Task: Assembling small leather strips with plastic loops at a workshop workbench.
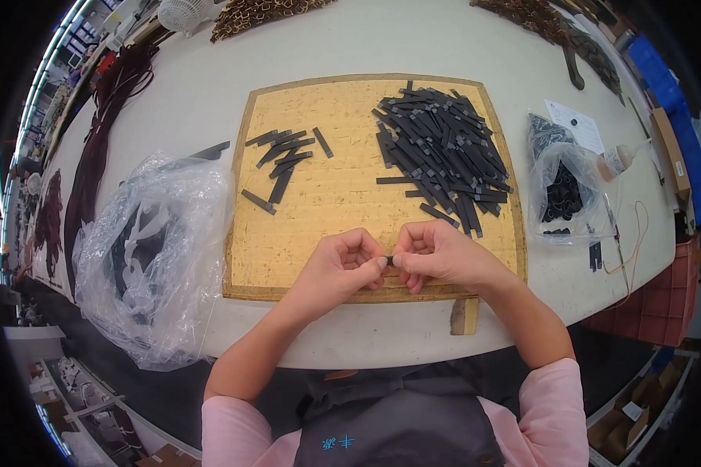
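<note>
Between my two hands is a small black strip piece point(389, 261), mostly covered by the fingertips. My left hand point(349, 261) pinches one end with thumb and forefinger. The other end is pinched by my right hand point(435, 255). Both hands are over the near edge of a yellowish board point(319, 226) with a brown border. A large heap of short black strips point(444, 148) lies at the board's right side. A smaller, loose group of black strips point(288, 152) is spread over its left side.
A clear plastic bag point(171, 272) with dark pieces lies left of the board. To the right are an open bag of black parts point(565, 194), a small bottle point(615, 161) and a paper sheet point(576, 124). Dark cords point(109, 117) hang along the table's left; a red crate point(654, 300) stands right.
</note>
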Tool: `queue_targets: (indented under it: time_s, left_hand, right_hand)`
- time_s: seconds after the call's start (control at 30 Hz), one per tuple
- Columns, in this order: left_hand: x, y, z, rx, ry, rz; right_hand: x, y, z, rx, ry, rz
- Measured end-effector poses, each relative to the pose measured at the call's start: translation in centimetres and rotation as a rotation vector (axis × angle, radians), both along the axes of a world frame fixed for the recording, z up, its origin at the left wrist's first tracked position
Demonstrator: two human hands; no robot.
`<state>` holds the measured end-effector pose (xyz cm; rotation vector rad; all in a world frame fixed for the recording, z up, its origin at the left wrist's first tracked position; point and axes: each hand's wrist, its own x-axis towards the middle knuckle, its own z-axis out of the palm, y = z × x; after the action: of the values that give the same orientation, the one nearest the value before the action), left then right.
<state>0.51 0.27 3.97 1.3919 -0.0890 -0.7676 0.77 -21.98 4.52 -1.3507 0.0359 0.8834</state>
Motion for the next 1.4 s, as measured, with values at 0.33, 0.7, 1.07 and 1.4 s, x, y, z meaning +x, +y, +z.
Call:
queue_targets:
  time_s: [0.33,0.7,1.07,1.4]
  left_hand:
    - [-0.1,0.0,0.0,-0.006,-0.006,0.003]
    - [-0.1,0.0,-0.1,0.006,-0.021,0.002]
    - [-0.8,0.0,0.1,0.026,-0.187,0.01]
    - [-1.3,-0.1,2.0,0.205,-0.729,-0.057]
  right_hand:
    - [0.0,0.1,-0.1,-0.005,-0.025,0.007]
    - [-0.1,0.2,-0.3,-0.014,-0.042,-0.004]
    - [-1.7,0.6,-0.5,-0.05,-0.198,-0.068]
    - [-3.6,0.8,0.8,-0.287,-0.783,-0.12]
